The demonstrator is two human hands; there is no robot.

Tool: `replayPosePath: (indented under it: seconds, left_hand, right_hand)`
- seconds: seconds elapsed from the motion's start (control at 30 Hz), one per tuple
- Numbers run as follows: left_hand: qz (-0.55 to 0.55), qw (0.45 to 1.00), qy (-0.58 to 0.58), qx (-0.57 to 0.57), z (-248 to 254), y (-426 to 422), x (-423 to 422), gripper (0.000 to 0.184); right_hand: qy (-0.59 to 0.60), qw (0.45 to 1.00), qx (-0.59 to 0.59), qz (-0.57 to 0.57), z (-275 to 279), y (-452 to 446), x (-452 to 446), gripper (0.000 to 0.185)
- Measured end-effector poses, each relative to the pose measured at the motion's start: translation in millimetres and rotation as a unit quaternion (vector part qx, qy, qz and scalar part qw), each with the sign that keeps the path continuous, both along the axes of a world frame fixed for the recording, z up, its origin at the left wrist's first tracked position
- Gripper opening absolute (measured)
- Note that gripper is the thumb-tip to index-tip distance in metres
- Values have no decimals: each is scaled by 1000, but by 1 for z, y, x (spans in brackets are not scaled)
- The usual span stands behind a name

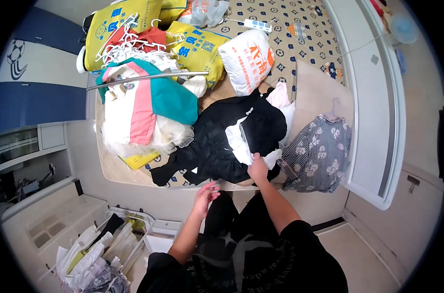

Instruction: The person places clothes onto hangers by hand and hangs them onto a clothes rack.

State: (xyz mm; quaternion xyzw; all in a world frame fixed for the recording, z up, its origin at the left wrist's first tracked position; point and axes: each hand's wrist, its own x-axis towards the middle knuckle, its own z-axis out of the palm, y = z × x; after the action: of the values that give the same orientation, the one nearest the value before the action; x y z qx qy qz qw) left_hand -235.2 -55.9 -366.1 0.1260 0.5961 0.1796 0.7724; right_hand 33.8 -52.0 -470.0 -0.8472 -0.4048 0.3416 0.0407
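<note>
Black garment point(214, 129): we seem to be arranging it.
Our right hand point(257, 170) pinches white cloth point(238, 144); our left hand point(205, 198), fingers half open, empty, is perhaps needed next.

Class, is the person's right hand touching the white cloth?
Touching. In the head view, the right hand meets the white cloth with no visible gap between them.

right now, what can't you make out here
In the head view:
- The right hand's inner grip on the crumpled white cloth: hidden by the hand's back.
- Contents of the white plastic bag with orange print: hidden by its side.
- Lower end of the pale clothes bundle: cut off by the bottom edge.
</note>
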Motion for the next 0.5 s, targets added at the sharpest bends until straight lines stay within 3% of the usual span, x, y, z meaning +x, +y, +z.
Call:
replayPosePath:
  seconds: [0.07,0.13,0.27,0.37,0.4,0.5]
  left_hand:
    - [-19,1000,-24,-1,-1,3,4,39]
    - [-38,998,-51,-12,-2,7,13,46]
    - [-96,983,-64,140,-8,8,47,75]
    - [-36,979,54,191,-12,22,67,52]
    - [19,978,88,189,-5,32,70,37]
    - [98,973,99,185,-10,50,55,33]
  right_hand:
    - [59,996,36,-59,1,-6,-2,34]
    - [41,993,107,0,18,-16,-17,38]
    - [84,988,91,89,84,-25,-61,46]
    - [113,975,99,164,116,-26,-85,65]
    - [138,965,82,206,130,-21,-83,74]
    - [108,938,215,250,114,-14,-63,81]
